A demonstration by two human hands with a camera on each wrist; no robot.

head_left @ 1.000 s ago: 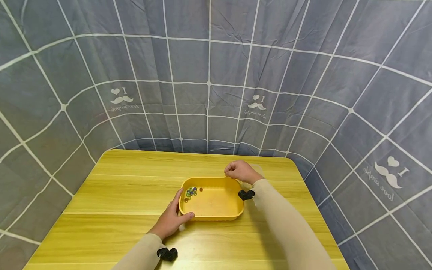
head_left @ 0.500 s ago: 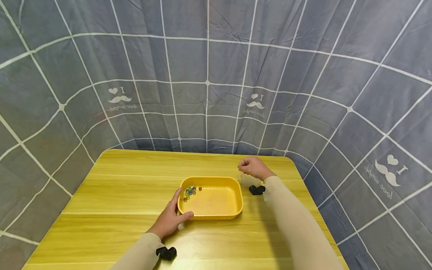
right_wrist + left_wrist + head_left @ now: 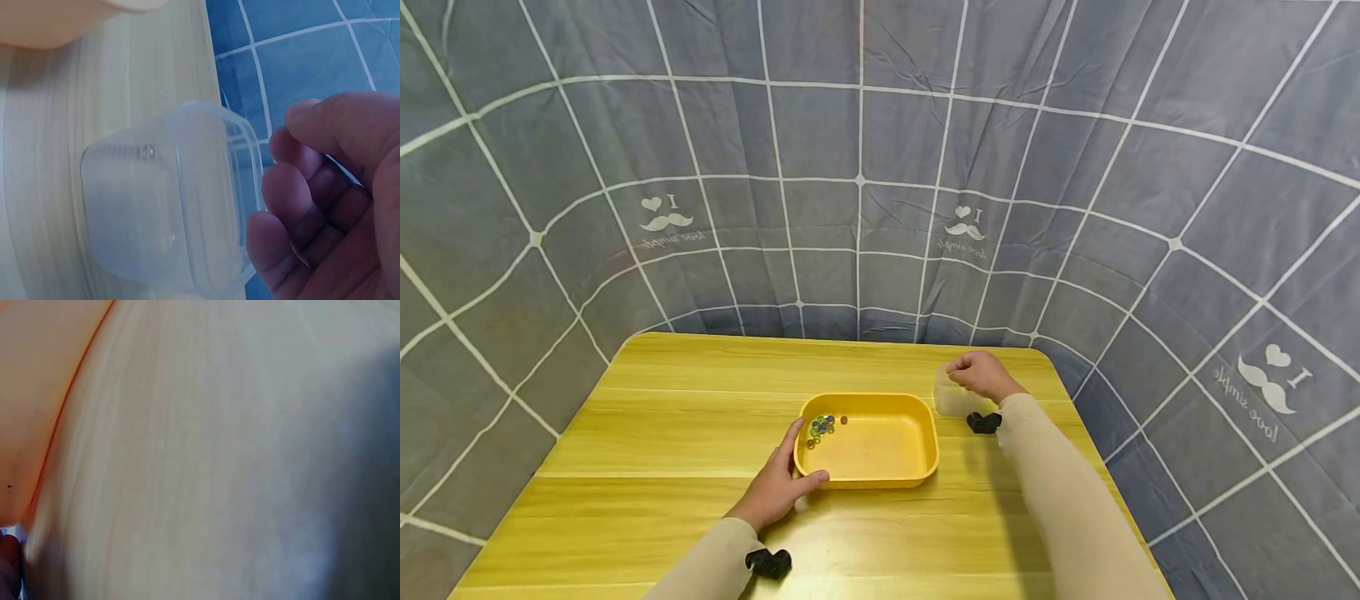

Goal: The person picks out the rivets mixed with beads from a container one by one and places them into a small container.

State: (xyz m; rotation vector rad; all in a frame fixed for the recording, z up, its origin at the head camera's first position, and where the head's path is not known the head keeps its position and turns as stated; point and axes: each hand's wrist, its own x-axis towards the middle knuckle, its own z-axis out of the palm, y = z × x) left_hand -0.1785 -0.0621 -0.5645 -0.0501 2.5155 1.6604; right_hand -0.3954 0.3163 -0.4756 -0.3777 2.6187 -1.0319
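Note:
A yellow tray (image 3: pixel 925 433) sits mid-table with several coloured marbles (image 3: pixel 823 425) in its far left corner. My left hand (image 3: pixel 778 487) holds the tray's near left corner, thumb over the rim and fingers along the side. The left wrist view is blurred, showing only the tray wall (image 3: pixel 37 394) and tabletop. To the right of the tray stands a clear plastic cup (image 3: pixel 950 402) on the table. My right hand (image 3: pixel 981 373) is on top of it, curled fingers at its rim. In the right wrist view the cup (image 3: pixel 162 206) looks empty and the fingers (image 3: pixel 294 187) touch its rim.
The wooden table (image 3: pixel 685 417) has bare room to the left and in front of the tray. Its right edge (image 3: pixel 1075 400) runs close to the cup. A grey checked curtain (image 3: pixel 865 208) hangs right behind and around the table. Black wrist mounts (image 3: pixel 769 563) sit on both sleeves.
My right hand moved from the tray's far right corner out to the right, taking the clear cup with it. The left hand and the tray stayed put.

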